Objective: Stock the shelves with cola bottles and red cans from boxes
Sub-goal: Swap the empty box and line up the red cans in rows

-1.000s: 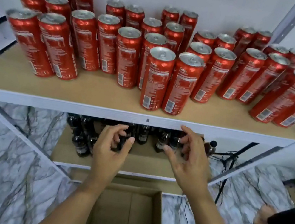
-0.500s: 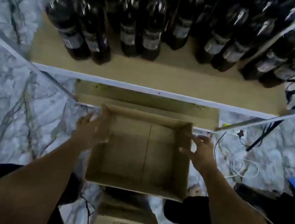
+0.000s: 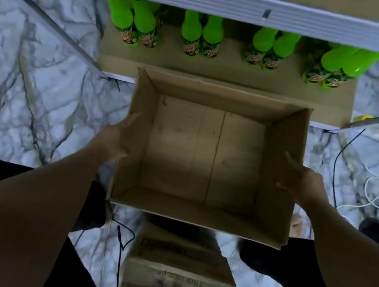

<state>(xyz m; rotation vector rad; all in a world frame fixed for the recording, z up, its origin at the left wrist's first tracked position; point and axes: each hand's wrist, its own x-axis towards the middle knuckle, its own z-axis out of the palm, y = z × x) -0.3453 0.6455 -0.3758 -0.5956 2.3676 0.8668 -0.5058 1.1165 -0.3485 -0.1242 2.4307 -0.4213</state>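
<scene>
The left hand [image 3: 118, 141] presses flat on the outside of the open cardboard box [image 3: 206, 156], its fingertips hidden behind the wall. The right hand [image 3: 303, 181] holds the opposite wall, fingers spread straight. Between them the box interior shows bare. Beyond the hands, green bottles [image 3: 202, 34] stand on the low shelf [image 3: 221, 74], caps cut off by the shelf rail above, labels blurred. Below the wrists, a sealed carton [image 3: 178, 278] carries unreadable print.

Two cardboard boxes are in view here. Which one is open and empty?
The open box held between the left hand and right hand; the sealed box below it is taped shut.
</scene>
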